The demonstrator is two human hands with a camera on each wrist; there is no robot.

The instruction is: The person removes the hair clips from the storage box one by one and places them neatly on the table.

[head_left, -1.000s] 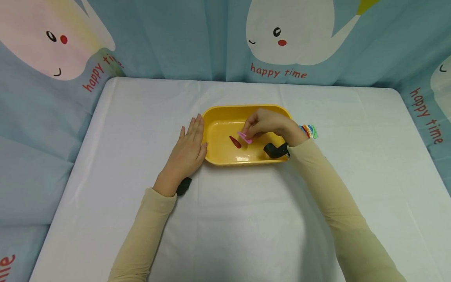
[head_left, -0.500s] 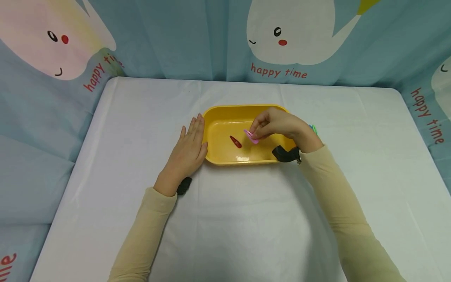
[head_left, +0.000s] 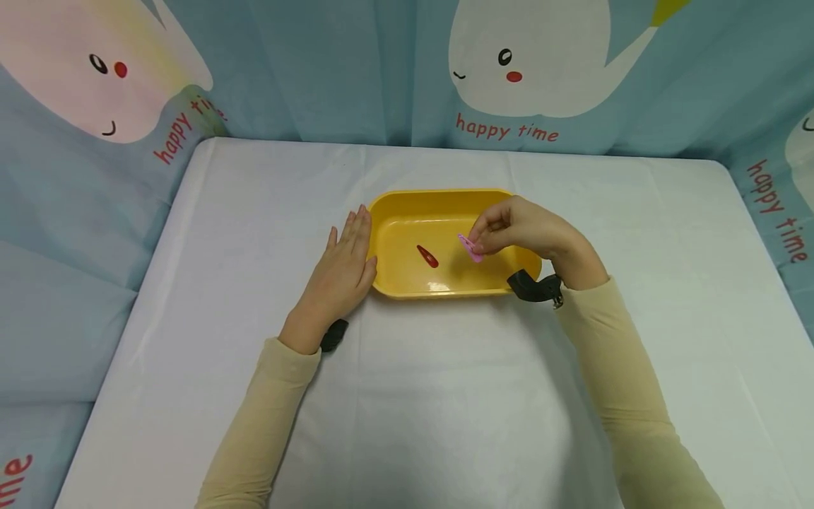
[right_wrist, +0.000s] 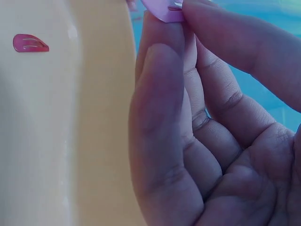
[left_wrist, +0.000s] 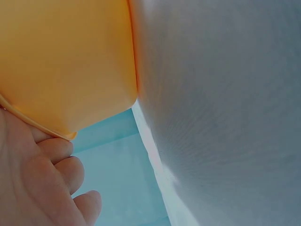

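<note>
My right hand [head_left: 534, 230] pinches a pink hair clip [head_left: 470, 249] between thumb and forefinger, over the right half of a yellow tray [head_left: 397, 237]. In the right wrist view, the clip [right_wrist: 163, 10] shows at the fingertips, cut off by the top edge. On the tray floor lies a dark red snap hair clip [head_left: 428, 256], left of the hand. My left hand [head_left: 337, 276] rests against the tray's left side, fingers straight and together at the rim. From the left wrist view, those fingers appear right at the tray's yellow edge [left_wrist: 73, 136].
A white cloth [head_left: 407, 396] covers the table under the tray. Blue curtains [head_left: 305, 71] with whale prints rise behind the far edge and along both sides. A black wrist camera [head_left: 534, 286] overlaps the tray's near right corner.
My right hand has moved right and slightly away from the red clip, carrying the pink hair clip. Its wrist now hides the coloured loops beside the tray. The left hand stays put.
</note>
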